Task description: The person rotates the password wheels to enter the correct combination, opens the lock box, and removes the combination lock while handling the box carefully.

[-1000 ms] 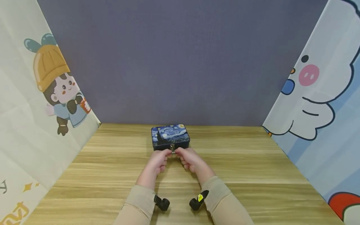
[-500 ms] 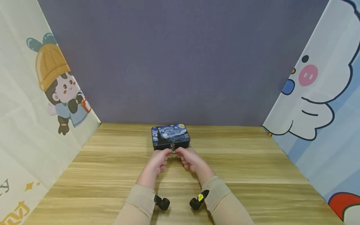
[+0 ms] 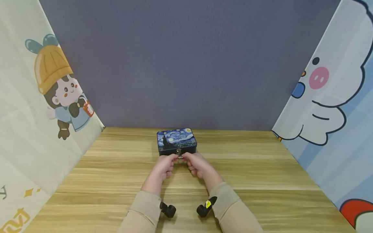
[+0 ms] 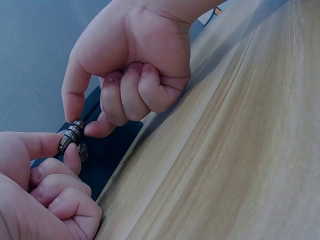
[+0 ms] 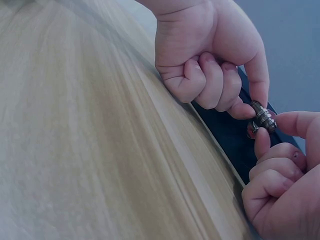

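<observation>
A small combination padlock (image 4: pixel 72 135) with ridged dial rings hangs at the front latch of a dark tin box (image 3: pixel 176 139) with a swirling blue night-sky picture on its lid. The lid is down. My left hand (image 3: pixel 165 166) pinches one end of the padlock between thumb and index finger. At the opposite end, my right hand (image 3: pixel 199 165) has its thumb and index finger on the dials (image 5: pixel 264 119). Other fingers of both hands are curled into the palms. Fingertips cover part of the padlock, and its digits are too small to read.
The box stands on a wood-grain table (image 3: pixel 247 168), close to a grey back panel (image 3: pixel 186 64). Cartoon-printed sheets flank the table at left (image 3: pixel 23 106) and right (image 3: pixel 346 129). Black wrist cameras (image 3: pixel 168 211) are strapped at both cuffs.
Box and hands keep almost the same place. The head view shifts very slightly; any turning of the padlock's dials is too small to see.
</observation>
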`<state>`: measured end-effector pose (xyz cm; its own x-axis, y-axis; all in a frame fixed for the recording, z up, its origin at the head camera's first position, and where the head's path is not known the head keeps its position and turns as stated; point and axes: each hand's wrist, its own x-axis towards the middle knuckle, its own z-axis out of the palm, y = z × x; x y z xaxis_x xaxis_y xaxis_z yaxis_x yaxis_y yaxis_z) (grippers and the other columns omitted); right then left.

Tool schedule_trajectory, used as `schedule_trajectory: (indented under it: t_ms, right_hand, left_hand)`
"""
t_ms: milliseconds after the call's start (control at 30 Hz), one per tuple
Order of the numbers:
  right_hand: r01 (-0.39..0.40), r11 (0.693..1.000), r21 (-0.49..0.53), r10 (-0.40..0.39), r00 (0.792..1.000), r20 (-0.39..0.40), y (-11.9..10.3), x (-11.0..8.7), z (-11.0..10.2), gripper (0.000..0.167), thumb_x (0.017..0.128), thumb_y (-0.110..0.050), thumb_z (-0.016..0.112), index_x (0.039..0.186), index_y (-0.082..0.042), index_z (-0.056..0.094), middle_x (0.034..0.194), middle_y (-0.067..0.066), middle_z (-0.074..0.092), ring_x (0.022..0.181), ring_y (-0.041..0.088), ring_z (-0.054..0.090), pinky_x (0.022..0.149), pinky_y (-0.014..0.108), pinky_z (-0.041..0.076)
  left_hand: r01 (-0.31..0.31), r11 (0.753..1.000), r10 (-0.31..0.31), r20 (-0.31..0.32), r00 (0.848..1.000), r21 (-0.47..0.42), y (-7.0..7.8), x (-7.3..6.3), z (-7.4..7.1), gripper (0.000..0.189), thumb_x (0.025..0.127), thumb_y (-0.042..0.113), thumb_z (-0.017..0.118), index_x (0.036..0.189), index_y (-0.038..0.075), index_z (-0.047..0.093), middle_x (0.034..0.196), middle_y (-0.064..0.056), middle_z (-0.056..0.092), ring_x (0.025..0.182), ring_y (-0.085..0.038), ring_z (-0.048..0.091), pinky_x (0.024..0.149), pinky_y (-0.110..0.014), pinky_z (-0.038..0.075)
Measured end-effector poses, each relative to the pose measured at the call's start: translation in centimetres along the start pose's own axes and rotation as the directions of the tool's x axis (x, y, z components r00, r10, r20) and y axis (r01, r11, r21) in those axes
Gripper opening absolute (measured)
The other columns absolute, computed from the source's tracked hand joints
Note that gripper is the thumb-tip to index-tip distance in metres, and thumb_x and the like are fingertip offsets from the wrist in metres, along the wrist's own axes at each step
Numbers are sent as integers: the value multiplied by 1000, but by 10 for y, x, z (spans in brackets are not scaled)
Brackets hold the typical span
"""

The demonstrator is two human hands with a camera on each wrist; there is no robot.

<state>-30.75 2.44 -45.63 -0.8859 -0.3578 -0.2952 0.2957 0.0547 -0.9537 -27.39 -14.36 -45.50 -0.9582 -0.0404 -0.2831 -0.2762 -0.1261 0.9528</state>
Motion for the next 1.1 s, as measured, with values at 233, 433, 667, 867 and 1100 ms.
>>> schedule_trajectory:
  t_ms: [233,433,667,867,1100]
  right_hand:
    - [-6,1000,27,5,1000,6,0,2,-4,41,93,-36,67,104,3,66,54,-9,28,45,6,20,40,22,18]
    - [-18,999,31,18,1000,-3,-1,2,-7,48,92,-38,67,114,5,67,55,-9,27,45,6,20,40,22,18]
    - [-23,999,47,23,1000,3,-4,0,-7,42,91,-36,70,111,-1,63,56,-9,29,45,6,21,40,21,18]
    - [-20,999,36,20,1000,17,-3,-1,-5,37,89,-33,71,103,1,63,55,-8,30,45,7,22,40,22,19]
    - [0,1000,10,0,1000,21,-3,-2,-2,27,91,-29,67,93,-2,60,54,-8,30,44,7,22,39,22,19]
  left_hand:
    - [2,1000,-2,-3,1000,5,1,-1,1,31,98,23,61,104,-8,62,55,8,29,43,-5,19,39,-21,18]
    - [-1,1000,1,-3,1000,11,1,0,1,30,98,23,61,102,-6,61,55,9,29,43,-5,19,39,-21,19]
    - [0,1000,1,-8,1000,17,1,1,1,31,98,24,60,104,-7,61,55,8,28,43,-5,19,39,-21,18]
    - [-3,1000,3,-7,1000,5,0,1,1,32,98,23,61,104,-8,61,55,8,28,44,-5,19,39,-21,19]
    - [-4,1000,4,-2,1000,-1,0,0,1,31,98,22,61,104,-8,61,55,9,28,43,-5,18,39,-20,18]
